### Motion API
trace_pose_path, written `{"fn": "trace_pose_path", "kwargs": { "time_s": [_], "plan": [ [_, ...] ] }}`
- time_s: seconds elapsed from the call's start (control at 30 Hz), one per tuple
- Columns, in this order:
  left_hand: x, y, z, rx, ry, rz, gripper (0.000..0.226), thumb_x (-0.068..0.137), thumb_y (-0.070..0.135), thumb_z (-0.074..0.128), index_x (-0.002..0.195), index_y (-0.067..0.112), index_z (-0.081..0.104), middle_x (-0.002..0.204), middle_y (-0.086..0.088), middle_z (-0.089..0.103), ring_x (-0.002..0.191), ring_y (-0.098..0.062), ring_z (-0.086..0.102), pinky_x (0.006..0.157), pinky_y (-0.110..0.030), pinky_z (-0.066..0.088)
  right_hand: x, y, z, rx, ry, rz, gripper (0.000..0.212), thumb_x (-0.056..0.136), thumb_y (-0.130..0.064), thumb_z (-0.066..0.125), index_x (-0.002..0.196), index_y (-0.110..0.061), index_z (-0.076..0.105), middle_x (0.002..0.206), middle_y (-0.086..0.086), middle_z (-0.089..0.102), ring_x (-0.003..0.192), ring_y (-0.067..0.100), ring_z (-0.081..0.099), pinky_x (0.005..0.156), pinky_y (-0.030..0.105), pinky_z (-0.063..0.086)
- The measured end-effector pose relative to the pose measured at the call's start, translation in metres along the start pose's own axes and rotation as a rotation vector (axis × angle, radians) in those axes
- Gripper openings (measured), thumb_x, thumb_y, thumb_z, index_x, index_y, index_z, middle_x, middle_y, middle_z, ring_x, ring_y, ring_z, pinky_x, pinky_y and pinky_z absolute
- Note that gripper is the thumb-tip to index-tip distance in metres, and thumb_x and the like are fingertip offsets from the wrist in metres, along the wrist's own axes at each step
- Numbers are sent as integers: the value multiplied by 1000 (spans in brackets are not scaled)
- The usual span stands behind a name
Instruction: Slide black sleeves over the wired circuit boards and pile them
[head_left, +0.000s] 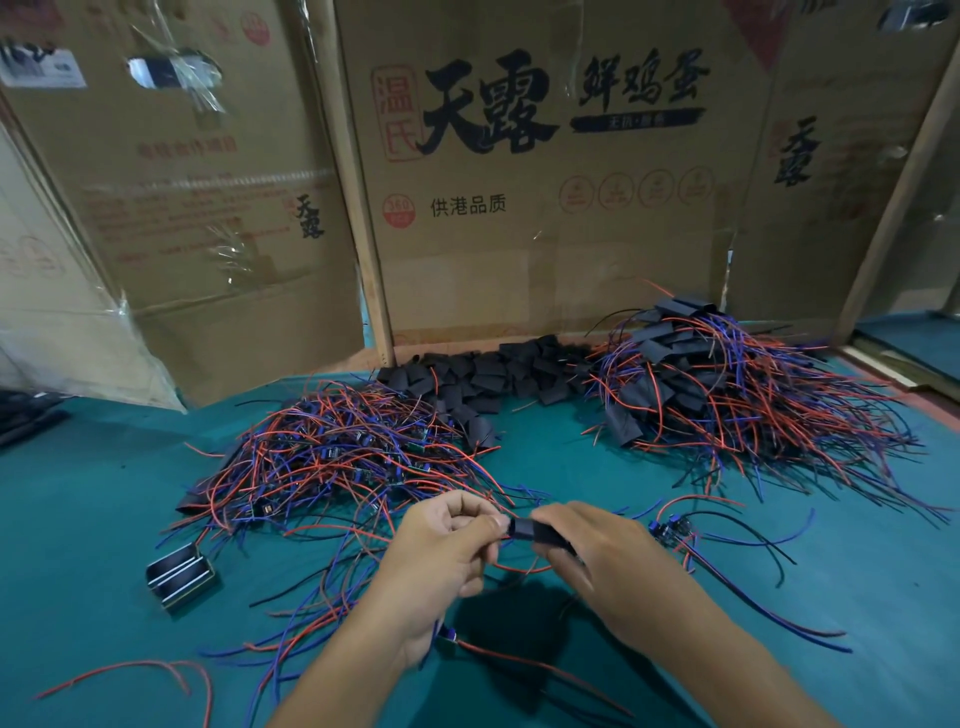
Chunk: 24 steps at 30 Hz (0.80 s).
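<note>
My left hand (447, 545) and my right hand (597, 551) meet over the green table. Between them is a black sleeve (530, 531); my right fingers pinch it, and my left fingertips pinch its left end, where wires come out. The board inside is hidden. A heap of bare wired circuit boards (332, 457) with red, blue and black leads lies at centre left. Loose black sleeves (483, 379) are heaped at the back centre. A pile of sleeved boards (727, 395) stands at the back right.
One wired board (675, 530) lies just right of my right hand. A small black metal block (179, 574) sits at the left. Cardboard sheets (519, 182) wall off the back of the green table (78, 519). A loose red wire (156, 670) lies near the front left.
</note>
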<state>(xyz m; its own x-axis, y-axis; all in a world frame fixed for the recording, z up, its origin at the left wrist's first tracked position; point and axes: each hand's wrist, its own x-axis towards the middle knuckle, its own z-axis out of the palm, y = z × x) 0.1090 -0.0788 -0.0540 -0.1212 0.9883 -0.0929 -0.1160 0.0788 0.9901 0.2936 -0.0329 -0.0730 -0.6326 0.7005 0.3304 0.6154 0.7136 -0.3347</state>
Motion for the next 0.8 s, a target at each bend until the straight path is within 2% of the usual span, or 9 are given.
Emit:
{"fn": "trace_pose_path", "kwargs": {
  "time_s": [0.1,0.17,0.27,0.33,0.4,0.5,0.63,0.67,0.8],
  "plan": [
    [1,-2,-2,106,-37,25,6,92,5,63,88,6,60,59,-6,56,38,-8,31,39,-18,24,-2,1,-4,-72,-8,15,31,101,-46,37,121,-28,53,107,-7,57,101,18,55,81,35,44],
    [1,0,-3,250,-68,89,7,91,7,67,94,6,60,63,-4,61,41,-5,41,43,-16,32,2,5,-15,-134,18,38,32,100,-46,38,120,-28,56,110,-8,57,106,15,53,83,33,45],
    [2,3,-11,370,-9,211,21,87,11,73,105,14,61,86,7,70,72,-4,63,68,-14,46,23,22,-51,-211,78,65,31,99,-43,44,119,-26,60,108,-7,55,103,14,53,82,31,48],
    [5,1,-16,602,143,338,27,87,21,74,110,23,59,103,16,67,97,1,60,86,-15,43,46,44,-85,-294,157,85,31,99,-41,46,122,-27,60,107,-4,55,101,15,54,80,33,50],
    [6,-1,-19,807,273,420,27,91,28,69,114,27,56,109,20,59,105,1,53,94,-18,40,76,69,-120,-377,257,119,26,97,-35,53,118,-22,62,104,3,59,95,23,58,74,33,47],
    [10,-8,-19,940,270,467,22,96,32,61,116,31,53,108,24,50,107,-2,48,93,-22,39,125,109,-162,-468,413,238,16,92,-25,62,102,-12,60,94,10,62,76,27,56,66,32,41],
    [16,-17,-21,1053,244,526,21,97,33,57,117,31,54,108,22,49,108,-3,45,93,-23,39,167,150,-183,-637,543,367,17,91,-17,60,97,-1,56,89,21,61,76,38,61,61,36,40],
    [16,-18,-21,1076,249,550,21,97,33,57,117,30,55,109,21,49,107,-3,45,92,-23,38,171,157,-182,-674,508,414,15,91,-13,59,95,1,57,88,22,62,77,39,62,60,37,43],
    [16,-19,-20,1126,273,629,17,94,27,62,110,24,60,104,17,52,100,-7,48,88,-27,41,165,167,-155,-788,148,636,11,85,-6,57,91,-5,66,84,13,65,81,34,66,62,34,49]
  ]
}}
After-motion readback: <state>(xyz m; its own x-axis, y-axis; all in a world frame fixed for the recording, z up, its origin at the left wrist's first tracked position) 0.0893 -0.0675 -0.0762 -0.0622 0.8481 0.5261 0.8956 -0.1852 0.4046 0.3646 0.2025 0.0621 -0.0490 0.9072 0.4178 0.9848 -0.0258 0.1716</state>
